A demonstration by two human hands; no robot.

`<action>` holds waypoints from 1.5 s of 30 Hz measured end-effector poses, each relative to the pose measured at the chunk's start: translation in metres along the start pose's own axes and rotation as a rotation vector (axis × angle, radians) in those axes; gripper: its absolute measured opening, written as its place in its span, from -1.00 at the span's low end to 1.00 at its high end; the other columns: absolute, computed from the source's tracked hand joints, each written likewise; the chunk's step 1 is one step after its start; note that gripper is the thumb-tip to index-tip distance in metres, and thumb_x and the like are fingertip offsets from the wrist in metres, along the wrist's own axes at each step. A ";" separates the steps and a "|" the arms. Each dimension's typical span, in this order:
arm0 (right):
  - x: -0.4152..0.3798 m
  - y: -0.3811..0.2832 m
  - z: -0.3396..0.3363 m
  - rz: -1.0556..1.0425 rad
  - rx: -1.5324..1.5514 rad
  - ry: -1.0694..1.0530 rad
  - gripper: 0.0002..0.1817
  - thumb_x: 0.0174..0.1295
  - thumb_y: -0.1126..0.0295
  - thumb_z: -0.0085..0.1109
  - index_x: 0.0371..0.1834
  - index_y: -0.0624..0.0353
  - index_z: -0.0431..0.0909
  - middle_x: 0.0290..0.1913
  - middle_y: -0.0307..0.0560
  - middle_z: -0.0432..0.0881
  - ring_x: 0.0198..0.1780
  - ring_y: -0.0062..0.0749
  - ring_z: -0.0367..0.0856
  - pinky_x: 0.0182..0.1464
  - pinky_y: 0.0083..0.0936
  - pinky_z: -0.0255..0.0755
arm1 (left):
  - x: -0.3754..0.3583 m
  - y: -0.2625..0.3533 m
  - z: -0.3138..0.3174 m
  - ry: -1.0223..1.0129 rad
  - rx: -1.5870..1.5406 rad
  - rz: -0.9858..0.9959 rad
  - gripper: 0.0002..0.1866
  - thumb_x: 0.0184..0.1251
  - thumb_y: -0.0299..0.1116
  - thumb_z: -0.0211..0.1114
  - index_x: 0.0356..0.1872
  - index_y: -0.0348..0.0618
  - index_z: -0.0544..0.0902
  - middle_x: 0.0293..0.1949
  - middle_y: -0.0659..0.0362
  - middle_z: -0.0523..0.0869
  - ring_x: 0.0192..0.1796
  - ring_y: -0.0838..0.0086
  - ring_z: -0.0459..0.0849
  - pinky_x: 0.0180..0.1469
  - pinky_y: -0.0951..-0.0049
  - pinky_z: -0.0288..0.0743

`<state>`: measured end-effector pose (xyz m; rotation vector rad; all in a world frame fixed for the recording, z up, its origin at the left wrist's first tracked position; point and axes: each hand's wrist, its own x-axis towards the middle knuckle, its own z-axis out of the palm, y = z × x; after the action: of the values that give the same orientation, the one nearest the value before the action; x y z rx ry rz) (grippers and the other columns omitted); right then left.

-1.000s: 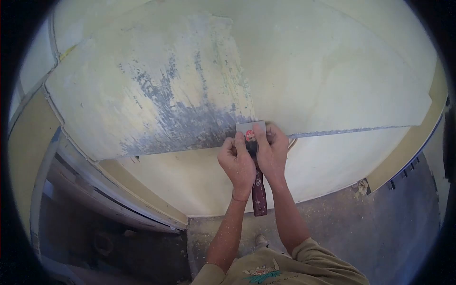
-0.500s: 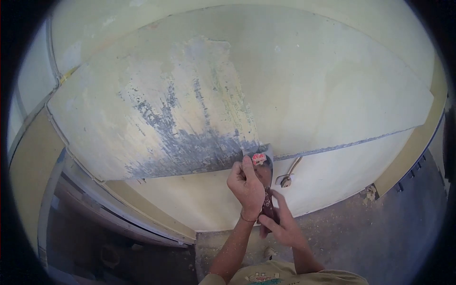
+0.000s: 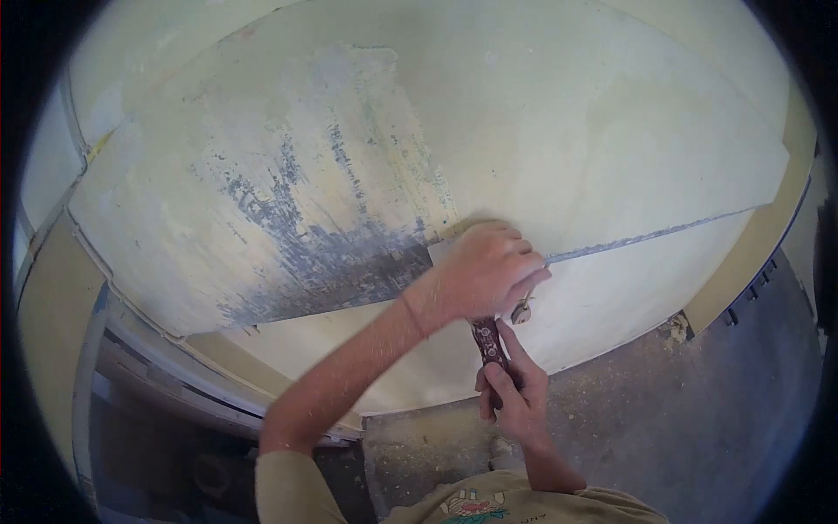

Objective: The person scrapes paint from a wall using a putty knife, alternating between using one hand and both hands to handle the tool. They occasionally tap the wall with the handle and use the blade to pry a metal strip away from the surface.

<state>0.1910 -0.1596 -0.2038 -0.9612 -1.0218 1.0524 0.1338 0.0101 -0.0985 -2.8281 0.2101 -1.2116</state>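
My right hand (image 3: 521, 403) is wrapped round the dark patterned handle of a wide putty knife (image 3: 487, 341). Across the blade lies my left hand (image 3: 489, 269), its fingers curled toward the blade's right side. Most of the blade is hidden behind that hand; a pale corner shows at its left. The blade is at the lower edge of a pale painted panel (image 3: 611, 148), just right of a scraped patch (image 3: 323, 253) where dark grey shows through in streaks.
Below the panel is a white wall (image 3: 602, 306) with a small round fitting (image 3: 521, 313) and a wire close to my hands. Paint flakes lie on the grey floor (image 3: 628, 419). At the lower left runs a wooden frame (image 3: 209, 393) beside a dark opening.
My left hand has shifted from the blade's left side over its face, covering the red sticker, with the forearm swung out left. My right hand still holds the handle. The view has tilted slightly.
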 end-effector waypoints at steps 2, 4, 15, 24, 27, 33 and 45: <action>0.001 0.001 0.002 -0.047 0.011 -0.008 -0.40 0.42 0.47 -0.04 0.52 0.17 0.08 -0.30 -0.03 0.58 -0.58 -0.58 0.50 -0.66 -0.67 0.31 | -0.003 0.002 -0.003 -0.178 0.088 -0.028 -0.64 0.29 -0.19 0.31 -0.65 -0.18 0.59 -0.69 0.07 0.54 -0.67 0.14 0.52 -0.53 0.21 0.41; 0.005 -0.005 0.012 -0.053 0.133 -0.023 -0.38 0.39 0.45 -0.01 0.51 0.21 0.08 -0.28 0.03 0.58 -0.61 -0.55 0.48 -0.68 -0.66 0.28 | -0.001 0.003 -0.008 -0.358 0.182 -0.049 -0.59 0.30 -0.13 0.29 -0.70 -0.15 0.59 -0.73 0.09 0.53 -0.67 0.16 0.54 -0.53 0.22 0.41; 0.026 -0.013 0.020 -0.031 0.224 0.046 -0.42 0.40 0.48 -0.01 0.48 0.29 0.13 -0.34 -0.02 0.56 -0.68 -0.62 0.37 -0.72 -0.66 0.17 | 0.021 -0.011 -0.034 -0.158 0.240 0.036 -0.63 0.26 -0.22 0.31 -0.74 -0.08 0.56 -0.80 0.14 0.47 -0.70 0.22 0.54 -0.62 0.27 0.39; 0.007 -0.013 0.014 0.074 0.318 0.065 -0.39 0.37 0.44 0.04 0.49 0.15 0.16 -0.45 -0.04 0.55 -0.73 -0.62 0.31 -0.76 -0.65 0.13 | 0.000 0.001 -0.007 -0.284 0.103 -0.039 -0.59 0.30 -0.19 0.29 -0.74 -0.11 0.54 -0.77 0.13 0.53 -0.69 0.21 0.55 -0.57 0.28 0.43; 0.002 -0.015 0.012 0.127 0.277 0.099 -0.45 0.40 0.50 0.00 0.47 0.22 0.20 -0.43 -0.12 0.53 -0.67 -0.66 0.34 -0.73 -0.66 0.14 | -0.005 0.004 -0.001 -0.262 0.109 -0.049 -0.56 0.30 -0.18 0.29 -0.77 -0.11 0.51 -0.78 0.13 0.51 -0.71 0.20 0.53 -0.58 0.27 0.42; 0.015 -0.022 0.009 0.087 0.245 0.041 -0.44 0.39 0.50 0.02 0.46 0.23 0.21 -0.44 -0.15 0.52 -0.66 -0.67 0.34 -0.73 -0.66 0.15 | 0.004 -0.002 -0.015 -0.183 0.114 -0.039 -0.55 0.29 -0.20 0.31 -0.80 -0.09 0.49 -0.80 0.12 0.47 -0.73 0.21 0.49 -0.61 0.27 0.38; 0.005 -0.017 0.001 0.108 0.128 0.070 -0.44 0.38 0.46 0.01 0.47 0.19 0.21 -0.47 -0.11 0.53 -0.73 -0.66 0.31 -0.78 -0.67 0.09 | -0.006 0.007 0.007 -0.140 0.113 -0.090 -0.54 0.29 -0.23 0.31 -0.82 -0.09 0.47 -0.80 0.12 0.48 -0.73 0.20 0.48 -0.62 0.28 0.34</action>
<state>0.1942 -0.1581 -0.1865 -0.9506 -0.8422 1.1514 0.1339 0.0040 -0.1082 -2.8354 0.0072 -1.0005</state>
